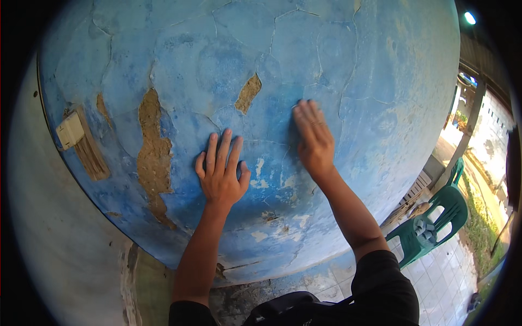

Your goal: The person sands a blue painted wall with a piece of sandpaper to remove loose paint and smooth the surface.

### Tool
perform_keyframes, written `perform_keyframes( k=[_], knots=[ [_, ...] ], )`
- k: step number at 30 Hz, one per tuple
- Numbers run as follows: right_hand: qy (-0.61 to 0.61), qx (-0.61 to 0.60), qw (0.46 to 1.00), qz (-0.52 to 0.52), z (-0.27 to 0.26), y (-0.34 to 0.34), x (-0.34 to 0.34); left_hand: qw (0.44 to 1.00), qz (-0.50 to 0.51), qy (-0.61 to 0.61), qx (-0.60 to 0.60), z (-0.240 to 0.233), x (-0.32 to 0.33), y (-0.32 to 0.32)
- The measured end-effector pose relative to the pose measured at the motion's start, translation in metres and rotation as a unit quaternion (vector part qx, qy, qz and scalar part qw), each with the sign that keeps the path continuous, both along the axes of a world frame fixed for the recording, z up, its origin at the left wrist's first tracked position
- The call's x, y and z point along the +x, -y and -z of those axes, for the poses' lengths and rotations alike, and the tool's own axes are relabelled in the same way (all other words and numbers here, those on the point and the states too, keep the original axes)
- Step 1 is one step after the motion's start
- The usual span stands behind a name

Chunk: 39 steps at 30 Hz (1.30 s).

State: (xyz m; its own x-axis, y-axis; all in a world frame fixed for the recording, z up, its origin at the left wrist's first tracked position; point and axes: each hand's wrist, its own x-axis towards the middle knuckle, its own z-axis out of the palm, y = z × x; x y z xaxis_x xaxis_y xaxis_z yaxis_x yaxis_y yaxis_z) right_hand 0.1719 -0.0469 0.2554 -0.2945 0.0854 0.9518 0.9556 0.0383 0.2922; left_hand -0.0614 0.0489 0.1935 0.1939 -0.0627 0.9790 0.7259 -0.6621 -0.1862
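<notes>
A cracked, blue-painted plaster wall (195, 81) fills most of the head view. My left hand (223, 173) rests on it with fingers spread, to the right of a long patch of bare, crumbling render (154, 150). Higher and to the right, my right hand (315, 140) lies against the same wall, its fingers pointing up and close together. I cannot tell whether anything thin is under its palm. A smaller bare patch (248, 93) shows above and between the hands. Flaked paint with pale spots (261, 179) lies between the two wrists.
At the left, a cream electrical switch or socket box (70, 130) is fixed on a wooden board (93, 157). A green plastic chair (450, 203) holding grey items stands at the right on a tiled floor (432, 281). Wooden slats (414, 189) lie behind it.
</notes>
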Motion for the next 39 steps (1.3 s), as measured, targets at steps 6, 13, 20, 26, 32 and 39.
perform_keyframes(
  k=[6, 13, 20, 26, 32, 39],
  knots=[
    [0.045, -0.069, 0.995, -0.055, 0.019, -0.002, -0.009, 0.999, -0.037, 0.008, -0.020, -0.005, 0.006, 0.005],
    [-0.024, -0.043, 0.998, -0.046, 0.025, -0.006, -0.016, 0.999, -0.036, 0.008, -0.015, -0.001, 0.003, 0.001],
    [0.001, -0.032, 0.998, -0.063, 0.025, -0.012, -0.024, 0.999, -0.037, 0.001, -0.013, -0.002, 0.006, 0.001],
    [-0.037, 0.023, 0.999, -0.026, -0.002, -0.009, -0.021, 1.000, -0.027, -0.005, -0.003, 0.003, 0.002, -0.001],
    [0.024, 0.034, 0.999, -0.015, -0.015, 0.000, 0.013, 0.999, -0.033, -0.026, -0.016, 0.004, 0.000, 0.001],
    [0.072, -0.039, 0.996, -0.038, -0.003, -0.002, -0.009, 0.998, -0.043, -0.039, -0.024, 0.004, 0.002, 0.001]
  ],
)
